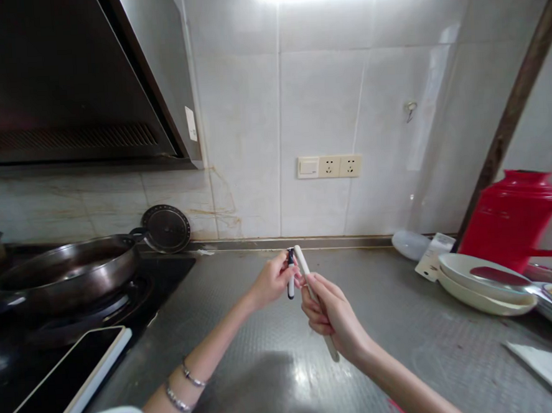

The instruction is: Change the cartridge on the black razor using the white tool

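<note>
Above the metal counter (247,345), my two hands are close together in the middle of the view. My left hand (274,281) pinches a short, slim black-and-white stick (290,275), which stands nearly upright and looks like a marker; its exact kind is unclear. The fingers of my right hand (329,309) wrap around a longer, whitish rod (302,261). This rod tilts, its upper end beside the short stick and its lower end showing below my fist. Whether the two sticks touch I cannot make out.
At left, a steel pan (74,268) sits on the black stove, under a range hood (71,75). A large phone or tablet (67,387) lies near its edge. On the right are stacked plates (481,281), a red jug (506,223) and a white bowl (412,245).
</note>
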Available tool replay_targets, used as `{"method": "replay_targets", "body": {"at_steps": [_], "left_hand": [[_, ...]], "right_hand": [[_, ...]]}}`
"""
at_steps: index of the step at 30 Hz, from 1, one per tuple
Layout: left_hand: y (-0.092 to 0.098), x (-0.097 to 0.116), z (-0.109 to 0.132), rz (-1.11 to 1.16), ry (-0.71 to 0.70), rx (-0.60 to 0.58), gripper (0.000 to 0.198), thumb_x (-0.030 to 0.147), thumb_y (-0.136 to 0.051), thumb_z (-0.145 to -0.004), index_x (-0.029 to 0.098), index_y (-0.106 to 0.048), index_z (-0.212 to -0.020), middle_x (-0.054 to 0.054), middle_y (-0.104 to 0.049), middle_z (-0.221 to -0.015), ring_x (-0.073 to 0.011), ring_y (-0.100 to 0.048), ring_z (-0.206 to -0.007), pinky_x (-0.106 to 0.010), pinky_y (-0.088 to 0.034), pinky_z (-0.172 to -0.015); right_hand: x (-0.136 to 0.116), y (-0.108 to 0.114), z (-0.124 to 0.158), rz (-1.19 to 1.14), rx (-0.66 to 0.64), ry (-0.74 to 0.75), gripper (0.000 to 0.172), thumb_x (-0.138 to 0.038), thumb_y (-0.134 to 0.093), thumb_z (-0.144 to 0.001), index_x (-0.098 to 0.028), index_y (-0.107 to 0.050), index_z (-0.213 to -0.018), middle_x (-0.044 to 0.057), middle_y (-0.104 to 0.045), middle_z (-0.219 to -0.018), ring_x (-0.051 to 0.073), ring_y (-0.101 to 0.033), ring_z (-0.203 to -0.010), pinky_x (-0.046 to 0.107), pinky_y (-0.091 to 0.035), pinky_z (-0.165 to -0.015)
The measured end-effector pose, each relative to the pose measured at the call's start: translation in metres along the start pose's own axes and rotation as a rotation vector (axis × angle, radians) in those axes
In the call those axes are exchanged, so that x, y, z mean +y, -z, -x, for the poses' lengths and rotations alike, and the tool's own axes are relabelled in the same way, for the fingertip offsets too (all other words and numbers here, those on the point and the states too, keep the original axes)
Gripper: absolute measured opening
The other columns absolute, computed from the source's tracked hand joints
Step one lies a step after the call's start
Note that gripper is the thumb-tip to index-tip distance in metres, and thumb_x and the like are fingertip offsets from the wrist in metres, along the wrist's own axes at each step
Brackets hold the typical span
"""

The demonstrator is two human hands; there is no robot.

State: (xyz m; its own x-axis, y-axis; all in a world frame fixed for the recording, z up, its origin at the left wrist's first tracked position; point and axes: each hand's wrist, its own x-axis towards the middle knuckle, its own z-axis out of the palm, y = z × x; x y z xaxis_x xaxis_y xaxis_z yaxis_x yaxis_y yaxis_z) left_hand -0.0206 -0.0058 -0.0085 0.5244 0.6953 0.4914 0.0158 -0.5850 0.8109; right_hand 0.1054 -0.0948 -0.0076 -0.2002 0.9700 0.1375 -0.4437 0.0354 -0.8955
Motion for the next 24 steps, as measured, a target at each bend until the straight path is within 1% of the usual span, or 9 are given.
{"method": "replay_targets", "body": {"at_steps": [3, 5, 8, 10, 12, 15, 17, 21, 24], "left_hand": [[0.0, 0.0, 0.0, -0.085, -0.06, -0.012, 0.017, 0.032, -0.046, -0.085, 0.015, -0.046, -0.081, 0.002, -0.053, -0.065, -0.0081, -0.051, -0.054, -0.019, -0.038, -0.05], [0.0, -0.001, 0.0, -0.148, -0.075, -0.013, 0.015, 0.03, -0.046, -0.084, 0.016, -0.046, -0.08, 0.003, -0.05, -0.062, -0.0081, -0.048, -0.054, -0.019, -0.037, -0.05], [0.0, -0.003, -0.001, -0.12, -0.042, -0.022, 0.008, 0.023, -0.043, -0.082, 0.016, -0.046, -0.083, 0.002, -0.053, -0.063, -0.0098, -0.051, -0.058, -0.021, -0.04, -0.055], [-0.001, -0.005, -0.001, -0.08, -0.007, -0.005, 0.006, 0.02, -0.041, -0.082, 0.016, -0.045, -0.085, 0.001, -0.056, -0.066, -0.011, -0.054, -0.061, -0.022, -0.042, -0.058], [-0.002, -0.006, -0.002, -0.117, 0.013, 0.027, 0.006, 0.021, -0.042, -0.081, 0.016, -0.046, -0.083, 0.001, -0.056, -0.066, -0.0107, -0.053, -0.06, -0.022, -0.042, -0.058], [-0.004, -0.007, -0.003, -0.202, -0.007, 0.031, 0.006, 0.022, -0.045, -0.08, 0.016, -0.047, -0.079, 0.002, -0.054, -0.066, -0.0102, -0.05, -0.059, -0.021, -0.04, -0.056], [-0.006, -0.007, -0.003, -0.196, -0.011, 0.018, 0.006, 0.021, -0.044, -0.079, 0.016, -0.048, -0.081, 0.001, -0.054, -0.068, -0.0106, -0.05, -0.061, -0.021, -0.04, -0.057], [-0.009, -0.007, -0.002, -0.169, 0.027, 0.016, 0.005, 0.017, -0.042, -0.079, 0.016, -0.046, -0.082, 0.001, -0.056, -0.069, -0.0102, -0.051, -0.06, -0.021, -0.04, -0.058], [-0.01, -0.009, -0.002, -0.209, 0.006, 0.029, 0.004, 0.019, -0.042, -0.081, 0.016, -0.045, -0.081, 0.001, -0.053, -0.068, -0.0099, -0.049, -0.06, -0.021, -0.038, -0.057]], "right_hand": [[0.0, -0.004, -0.004, -0.034, 0.032, 0.039, 0.034, -0.05, -0.057, -0.078, -0.02, -0.041, -0.073, -0.01, -0.03, -0.052, 0.002, -0.014, -0.038, 0.012, -0.008, -0.031], [0.007, -0.007, -0.004, -0.054, 0.027, 0.037, 0.035, -0.051, -0.058, -0.077, -0.021, -0.041, -0.073, -0.011, -0.029, -0.052, 0.002, -0.014, -0.037, 0.013, -0.008, -0.031], [0.022, -0.011, 0.001, -0.082, 0.01, 0.002, 0.035, -0.054, -0.055, -0.078, -0.022, -0.041, -0.075, -0.011, -0.029, -0.051, 0.002, -0.013, -0.035, 0.013, -0.008, -0.031], [0.026, -0.013, 0.003, -0.086, -0.004, -0.017, 0.036, -0.055, -0.054, -0.078, -0.022, -0.041, -0.075, -0.011, -0.029, -0.05, 0.001, -0.013, -0.034, 0.013, -0.008, -0.03], [0.023, -0.013, 0.002, -0.086, -0.009, 0.017, 0.035, -0.054, -0.055, -0.078, -0.022, -0.04, -0.075, -0.011, -0.03, -0.05, 0.001, -0.014, -0.034, 0.013, -0.008, -0.03], [0.016, -0.012, -0.002, -0.085, 0.007, 0.096, 0.035, -0.051, -0.056, -0.079, -0.022, -0.039, -0.072, -0.011, -0.031, -0.05, 0.001, -0.016, -0.032, 0.013, -0.009, -0.029], [0.017, -0.012, -0.003, -0.07, 0.008, 0.086, 0.035, -0.051, -0.054, -0.08, -0.022, -0.038, -0.071, -0.011, -0.032, -0.05, 0.001, -0.017, -0.032, 0.013, -0.009, -0.029], [0.022, -0.011, 0.001, -0.054, -0.01, 0.032, 0.035, -0.053, -0.053, -0.08, -0.021, -0.04, -0.073, -0.011, -0.032, -0.049, 0.0, -0.017, -0.031, 0.013, -0.01, -0.028], [0.018, -0.009, -0.001, -0.073, 0.003, 0.08, 0.035, -0.052, -0.054, -0.08, -0.021, -0.04, -0.072, -0.011, -0.032, -0.049, 0.0, -0.017, -0.032, 0.013, -0.01, -0.029]]}}
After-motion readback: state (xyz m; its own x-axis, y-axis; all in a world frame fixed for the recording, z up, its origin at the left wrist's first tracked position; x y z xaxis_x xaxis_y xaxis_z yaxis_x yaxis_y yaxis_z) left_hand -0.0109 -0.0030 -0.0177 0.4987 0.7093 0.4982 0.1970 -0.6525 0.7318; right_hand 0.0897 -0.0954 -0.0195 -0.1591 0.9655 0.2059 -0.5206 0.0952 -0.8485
